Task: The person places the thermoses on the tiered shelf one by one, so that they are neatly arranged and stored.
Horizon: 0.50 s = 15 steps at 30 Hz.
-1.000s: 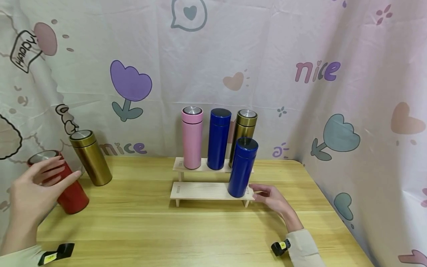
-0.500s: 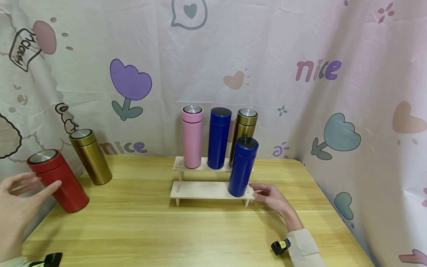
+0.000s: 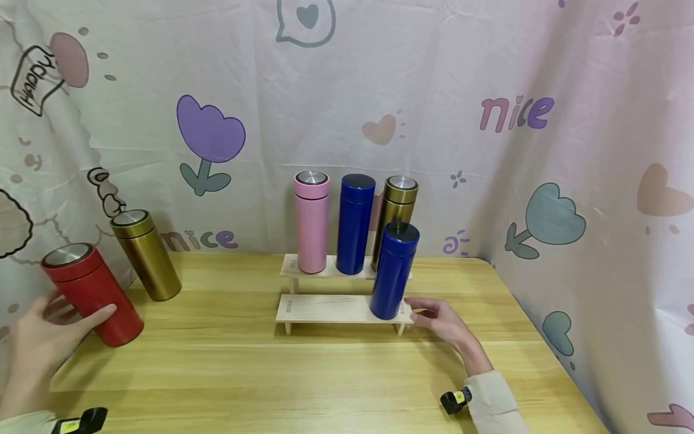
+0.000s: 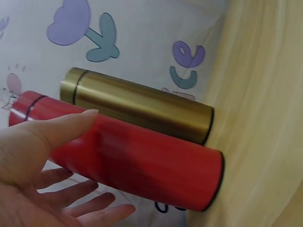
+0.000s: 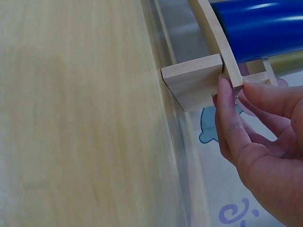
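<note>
A red thermos flask (image 3: 96,298) stands at the table's left side. My left hand (image 3: 51,337) is at its near side, the thumb across the front of the body and the other fingers loosely spread on the far side. In the left wrist view that thumb overlaps the red flask, and the fingers lie apart below it. At the right end of a two-tier wooden display stand (image 3: 325,308), my right hand (image 3: 446,325) pinches the lower board's end between thumb and fingers. A blue thermos flask (image 3: 394,271) stands on that board, close to the pinched end.
On the upper tier are a pink flask (image 3: 311,229), another blue flask (image 3: 355,229) and a gold flask (image 3: 398,196) partly hidden by the front blue one. Behind the red flask stands a second gold flask (image 3: 147,256). A printed curtain (image 3: 434,78) backs the wooden table (image 3: 303,380).
My left hand has come down from the red flask's upper part, backed off to the left, then moved in again around its lower body. The right hand keeps its pinch on the stand.
</note>
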Tool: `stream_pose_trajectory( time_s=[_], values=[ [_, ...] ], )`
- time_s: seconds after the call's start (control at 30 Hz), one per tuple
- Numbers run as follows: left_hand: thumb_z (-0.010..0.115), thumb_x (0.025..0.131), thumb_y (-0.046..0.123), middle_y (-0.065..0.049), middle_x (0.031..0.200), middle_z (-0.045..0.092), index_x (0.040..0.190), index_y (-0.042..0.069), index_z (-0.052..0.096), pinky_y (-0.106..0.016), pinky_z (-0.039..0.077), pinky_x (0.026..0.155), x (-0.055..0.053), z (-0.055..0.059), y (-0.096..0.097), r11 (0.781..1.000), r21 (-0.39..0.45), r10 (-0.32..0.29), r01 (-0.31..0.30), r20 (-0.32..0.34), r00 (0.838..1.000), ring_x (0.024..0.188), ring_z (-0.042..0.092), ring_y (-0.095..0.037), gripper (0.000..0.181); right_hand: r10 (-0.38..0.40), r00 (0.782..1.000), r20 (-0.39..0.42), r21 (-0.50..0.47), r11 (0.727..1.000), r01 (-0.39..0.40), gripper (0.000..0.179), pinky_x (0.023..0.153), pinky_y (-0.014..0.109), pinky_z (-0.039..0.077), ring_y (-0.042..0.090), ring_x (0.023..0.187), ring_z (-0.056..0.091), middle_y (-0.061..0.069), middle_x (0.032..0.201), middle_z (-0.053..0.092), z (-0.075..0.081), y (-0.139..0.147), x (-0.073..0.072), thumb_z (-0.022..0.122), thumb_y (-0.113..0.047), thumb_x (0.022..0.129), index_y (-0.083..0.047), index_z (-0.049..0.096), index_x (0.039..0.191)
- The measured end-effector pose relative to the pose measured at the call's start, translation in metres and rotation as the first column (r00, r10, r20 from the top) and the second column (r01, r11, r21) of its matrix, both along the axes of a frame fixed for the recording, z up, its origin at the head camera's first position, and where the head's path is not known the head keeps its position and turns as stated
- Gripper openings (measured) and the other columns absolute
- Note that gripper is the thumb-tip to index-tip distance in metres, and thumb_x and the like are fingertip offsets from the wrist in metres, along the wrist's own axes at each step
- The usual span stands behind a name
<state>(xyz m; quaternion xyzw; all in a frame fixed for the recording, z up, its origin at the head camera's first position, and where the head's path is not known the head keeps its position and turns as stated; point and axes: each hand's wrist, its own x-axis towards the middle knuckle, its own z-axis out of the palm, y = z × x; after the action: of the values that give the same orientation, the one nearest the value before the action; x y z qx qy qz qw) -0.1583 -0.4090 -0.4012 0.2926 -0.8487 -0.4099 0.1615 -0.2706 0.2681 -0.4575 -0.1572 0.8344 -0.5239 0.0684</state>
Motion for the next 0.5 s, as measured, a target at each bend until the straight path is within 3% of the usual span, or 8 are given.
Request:
stream_pose_trajectory(
  time_s=[0.1, 0.2, 0.27, 0.37, 0.5],
  values=[
    [0.078, 0.089, 0.045, -0.040, 0.159, 0.030, 0.163, -0.003, 0.014, -0.008, 0.036, 0.056, -0.004, -0.007, -0.003, 0.998, -0.021, -0.059, 0.059, 0.009, 0.998, 0.126, 0.049, -0.042, 0.108, 0.002, 1.000, 0.004, -0.004, 1.000, -0.002, 0.046, 0.087, 0.017, 0.056, 0.032, 0.118, 0.067, 0.027, 0.143, 0.060, 0.000, 0.000, 0.000, 0.070, -0.011, 0.097, 0.006, 0.061, 0.138],
    [0.079, 0.089, 0.043, -0.044, 0.153, 0.035, 0.160, -0.008, 0.018, -0.009, 0.038, 0.057, -0.007, -0.013, -0.006, 0.993, -0.041, -0.107, 0.107, -0.005, 0.994, 0.106, 0.059, -0.027, 0.106, 0.007, 1.000, 0.001, -0.006, 1.000, -0.007, 0.046, 0.086, 0.017, 0.056, 0.027, 0.113, 0.069, 0.028, 0.142, 0.060, 0.001, 0.001, -0.001, 0.070, -0.010, 0.097, 0.007, 0.060, 0.138],
    [0.080, 0.089, 0.043, -0.044, 0.150, 0.038, 0.158, -0.010, 0.021, -0.009, 0.039, 0.058, -0.009, -0.017, -0.008, 0.991, -0.055, -0.122, 0.121, -0.011, 0.992, 0.090, 0.052, 0.002, 0.105, 0.007, 1.000, -0.006, -0.006, 1.000, -0.007, 0.046, 0.086, 0.017, 0.057, 0.026, 0.112, 0.069, 0.029, 0.142, 0.061, 0.000, 0.001, -0.001, 0.071, -0.010, 0.096, 0.008, 0.060, 0.137],
    [0.079, 0.089, 0.042, -0.044, 0.147, 0.042, 0.157, -0.009, 0.026, -0.008, 0.035, 0.055, -0.010, -0.021, -0.008, 0.993, -0.056, -0.102, 0.100, -0.034, 0.994, 0.081, 0.029, 0.021, 0.101, 0.009, 1.000, -0.013, -0.008, 1.000, -0.009, 0.046, 0.086, 0.017, 0.056, 0.027, 0.112, 0.070, 0.029, 0.141, 0.061, -0.001, 0.001, -0.001, 0.071, -0.009, 0.095, 0.009, 0.061, 0.137],
    [0.077, 0.090, 0.042, -0.042, 0.147, 0.045, 0.158, -0.007, 0.027, -0.009, 0.033, 0.057, -0.012, -0.020, -0.005, 0.999, -0.043, -0.026, 0.024, -0.028, 0.999, 0.076, 0.027, 0.023, 0.098, 0.012, 1.000, -0.017, -0.009, 1.000, -0.012, 0.046, 0.087, 0.016, 0.056, 0.033, 0.115, 0.069, 0.029, 0.141, 0.061, -0.002, 0.002, -0.002, 0.071, -0.009, 0.096, 0.009, 0.061, 0.137]
  ],
)
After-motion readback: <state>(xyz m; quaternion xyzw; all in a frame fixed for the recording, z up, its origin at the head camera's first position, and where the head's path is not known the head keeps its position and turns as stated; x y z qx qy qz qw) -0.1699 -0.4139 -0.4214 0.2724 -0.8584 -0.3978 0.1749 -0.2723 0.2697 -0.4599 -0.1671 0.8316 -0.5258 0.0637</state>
